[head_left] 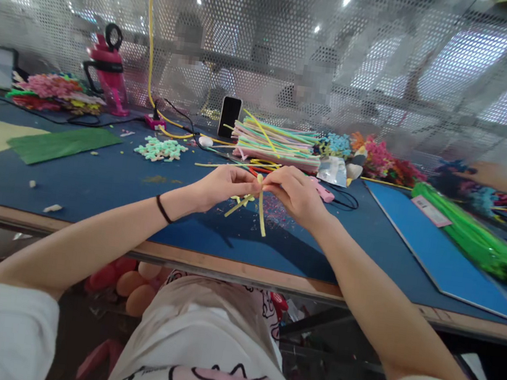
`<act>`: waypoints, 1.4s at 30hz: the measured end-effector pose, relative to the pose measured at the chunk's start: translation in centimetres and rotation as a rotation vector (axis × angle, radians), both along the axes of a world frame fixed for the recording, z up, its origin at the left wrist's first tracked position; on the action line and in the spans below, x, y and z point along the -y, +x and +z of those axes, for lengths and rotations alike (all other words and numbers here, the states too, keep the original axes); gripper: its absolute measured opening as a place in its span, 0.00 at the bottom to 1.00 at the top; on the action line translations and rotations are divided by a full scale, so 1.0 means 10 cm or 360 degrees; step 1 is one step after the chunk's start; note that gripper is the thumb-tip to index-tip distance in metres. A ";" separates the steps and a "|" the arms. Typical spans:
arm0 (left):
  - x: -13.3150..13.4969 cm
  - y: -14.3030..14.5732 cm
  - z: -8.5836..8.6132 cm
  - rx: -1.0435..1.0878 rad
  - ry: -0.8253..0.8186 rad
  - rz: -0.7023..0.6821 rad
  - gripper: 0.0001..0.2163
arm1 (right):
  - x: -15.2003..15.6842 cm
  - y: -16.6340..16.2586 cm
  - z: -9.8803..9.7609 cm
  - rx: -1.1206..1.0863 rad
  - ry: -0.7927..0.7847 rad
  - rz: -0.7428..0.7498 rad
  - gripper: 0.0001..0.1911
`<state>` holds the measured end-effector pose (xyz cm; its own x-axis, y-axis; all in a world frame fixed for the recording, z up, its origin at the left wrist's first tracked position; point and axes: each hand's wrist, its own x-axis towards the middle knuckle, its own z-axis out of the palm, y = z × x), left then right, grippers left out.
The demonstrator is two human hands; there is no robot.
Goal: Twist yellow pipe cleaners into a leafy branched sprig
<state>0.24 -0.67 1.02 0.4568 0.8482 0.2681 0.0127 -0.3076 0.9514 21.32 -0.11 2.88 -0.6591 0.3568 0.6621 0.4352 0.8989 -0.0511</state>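
Observation:
Pale yellow pipe cleaners (262, 217) are pinched between both hands above the middle of the table, with loose ends pointing down and out to the left. My left hand (222, 187), a dark band round its wrist, has thumb and finger closed at the point where the strands meet. From the other side my right hand (298, 197) grips that same spot with curled fingers. A small pale yellow loop shows between the fingertips. Behind the hands lies a large stack of pastel pipe cleaners (278, 143). Part of a pink tool (323, 190) shows just beyond my right hand.
Mint green pieces (160, 149) lie left of the hands. A phone (229, 117) and a pink bottle (108, 74) stand at the back. Right are a blue board (433, 245), a bag of green pipe cleaners (476, 235) and another person's blurred arm (506, 183).

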 end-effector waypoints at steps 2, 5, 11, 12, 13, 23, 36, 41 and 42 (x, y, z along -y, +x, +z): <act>-0.02 0.00 -0.02 -0.0021 0.0037 0.0043 0.18 | 0.00 0.00 -0.01 0.0046 0.0040 -0.0036 0.12; -0.03 0.00 -0.04 -0.0029 0.0057 0.0079 0.18 | -0.01 0.00 -0.01 0.0096 0.0130 -0.0098 0.12; 0.00 0.02 -0.03 -0.0111 0.0246 0.0225 0.15 | 0.00 -0.02 0.01 0.0245 0.0357 -0.0283 0.13; 0.00 0.02 -0.03 -0.0146 0.0307 0.0282 0.15 | 0.01 -0.03 0.01 0.0257 0.0374 -0.0308 0.13; 0.01 0.02 -0.03 -0.0196 0.0386 0.0350 0.14 | 0.02 -0.05 0.00 0.0255 0.0377 -0.0333 0.13; 0.06 -0.14 0.11 -0.0812 0.1323 0.0542 0.09 | 0.17 -0.26 -0.06 -0.0309 -0.0682 -0.0388 0.12; -0.02 -0.07 0.02 -0.0286 0.0879 0.0573 0.08 | 0.10 -0.14 0.02 -0.0567 -0.1328 -0.0043 0.16; -0.04 -0.03 0.03 -0.0073 0.0155 0.0285 0.10 | 0.07 -0.05 0.00 0.0138 -0.0041 -0.0107 0.09; -0.03 -0.03 0.04 -0.0069 0.0098 0.0247 0.09 | 0.06 -0.04 0.00 0.0207 0.0076 -0.0092 0.08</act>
